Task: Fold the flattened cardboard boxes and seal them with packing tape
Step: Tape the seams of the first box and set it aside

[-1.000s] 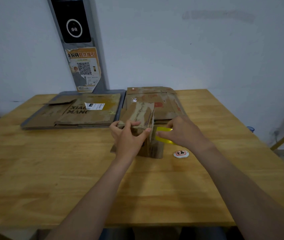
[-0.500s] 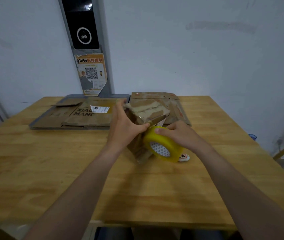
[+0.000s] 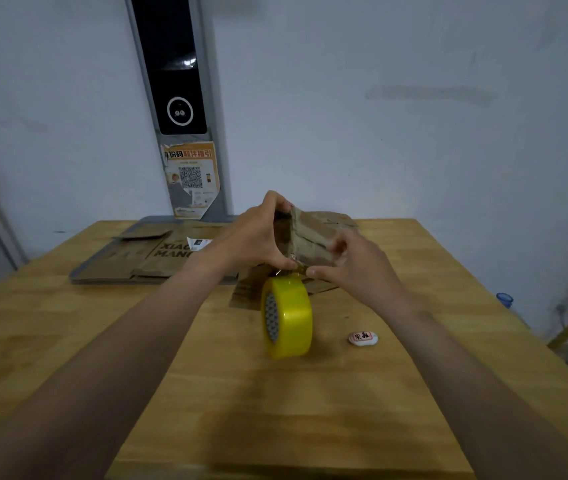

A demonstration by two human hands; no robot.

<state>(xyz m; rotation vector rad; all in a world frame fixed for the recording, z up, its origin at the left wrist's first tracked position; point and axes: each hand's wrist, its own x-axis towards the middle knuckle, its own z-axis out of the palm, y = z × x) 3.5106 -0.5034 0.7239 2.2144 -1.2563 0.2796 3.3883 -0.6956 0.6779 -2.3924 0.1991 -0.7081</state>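
1. Head view. We log one folded box [image 3: 313,237] lifted off the table [image 3: 206,393] and held directly above the tape roll [image 3: 287,315].
2. Left hand [image 3: 258,237], above and left of the roll: the fingers are curled round the box's left end and the thumb comes in low near its bottom edge. It looks like a firm grip.
3. Right hand [image 3: 355,268], above and right of the roll: the fingers are hooked behind the box. The thumb pinches its near lower edge, where a glinting strip of tape leads down toward the roll.
4. The roll stands on its edge. We cannot tell whether it rests on the table or hangs from the strip.
5. Behind and left of the roll, flattened boxes [image 3: 158,254] lie on a grey tray [image 3: 78,277]. One flat piece [image 3: 248,296] lies just behind the roll. A small white tag [image 3: 363,338] lies to the right of it.
6. We judge this to be the sealing step, with the tape end being fixed to the first box.
7. Next, we think, the strip needs drawing along the seam with the flaps held shut, then pressing down and cutting. The other boxes are not yet folded.
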